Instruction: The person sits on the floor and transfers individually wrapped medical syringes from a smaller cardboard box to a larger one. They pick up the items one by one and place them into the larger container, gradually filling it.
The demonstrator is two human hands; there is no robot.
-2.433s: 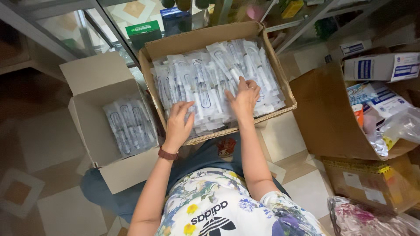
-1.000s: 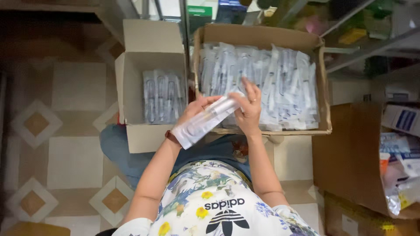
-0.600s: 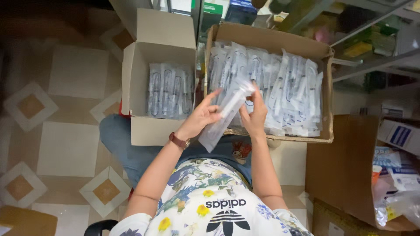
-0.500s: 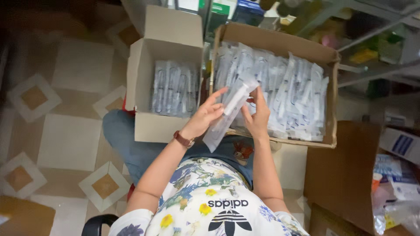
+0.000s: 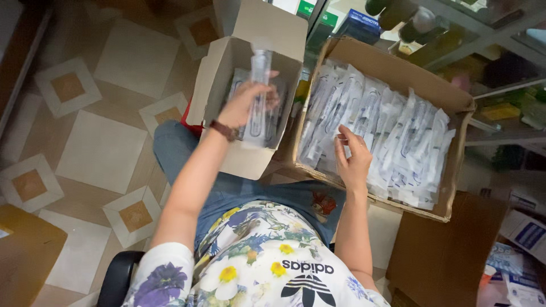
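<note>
My left hand (image 5: 245, 105) grips a bundle of clear-wrapped syringe packets (image 5: 259, 94) and holds it over the small open cardboard box (image 5: 250, 162), which holds a few of the same packets. My right hand (image 5: 352, 160) rests with fingers apart on the packets near the front of the large cardboard box (image 5: 392, 71). That box is packed with several rows of wrapped syringe packets (image 5: 392, 136). A brown watch sits on my left wrist.
I sit on a dark chair (image 5: 116, 278) over a patterned tile floor (image 5: 102, 150). Glass shelves (image 5: 472, 34) with small boxes stand behind the cartons. A brown carton (image 5: 449, 250) and white and blue packages (image 5: 526, 230) lie at right. Another brown box (image 5: 23, 256) is at lower left.
My left hand has carried the bundle of packets away from the large box and over the small box. My right hand let go of it and went back to the packets in the large box.
</note>
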